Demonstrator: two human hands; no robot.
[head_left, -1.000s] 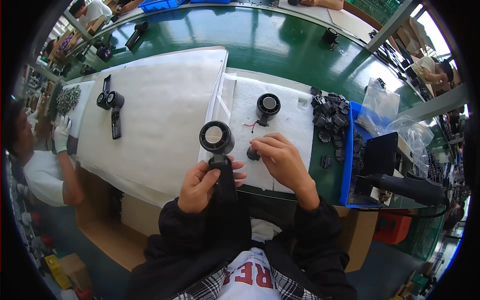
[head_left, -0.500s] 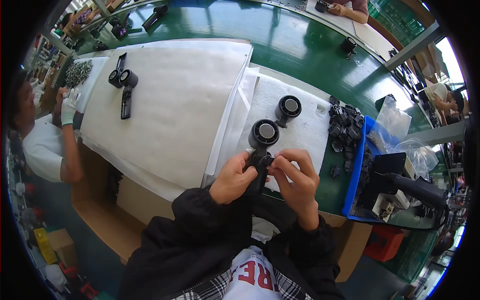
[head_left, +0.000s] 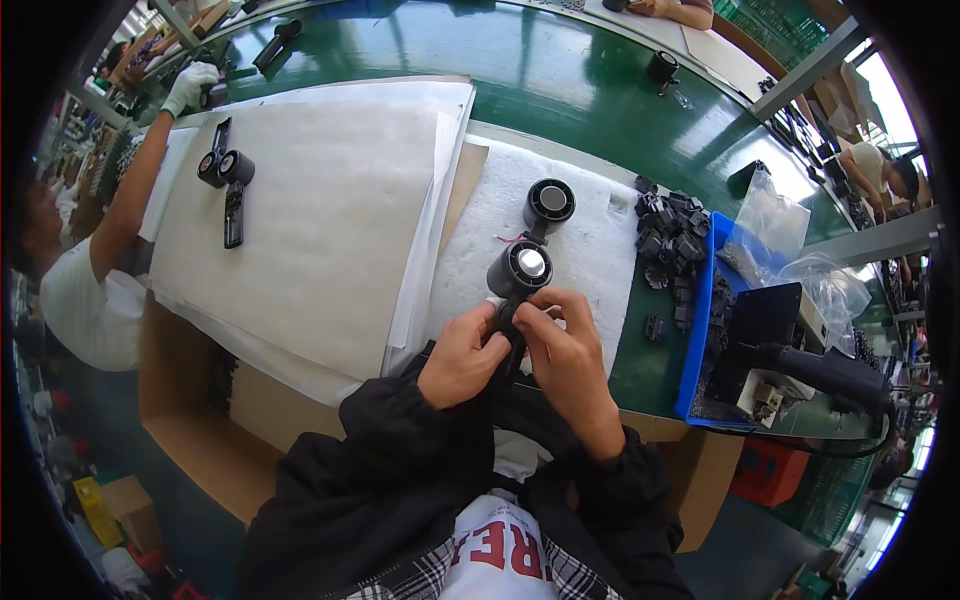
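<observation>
A black handheld fan (head_left: 508,275) with a round head and a silver disc in its centre is held low in front of me. My left hand (head_left: 462,358) is closed around its handle, thumb on top. My right hand (head_left: 568,352) is closed at the fan's neck, fingertips pressed against it; any small part under them is hidden. Just beyond lies a second black fan (head_left: 549,203) on a white foam board (head_left: 595,225), with a thin red wire beside its neck. Small black plastic parts (head_left: 672,225) are heaped at the board's right edge.
A blue bin (head_left: 690,375) stands on the right, near a black power screwdriver (head_left: 825,374) and clear plastic bags (head_left: 785,235). Two more fans (head_left: 234,190) lie on a large pale sheet (head_left: 320,230) at left. Beyond it reaches a co-worker's gloved hand (head_left: 190,86).
My right fingers have moved in closer on the fan's neck. The held fan has tilted slightly, its disc now catching light. The co-worker's gloved hand has reached away toward the far bench.
</observation>
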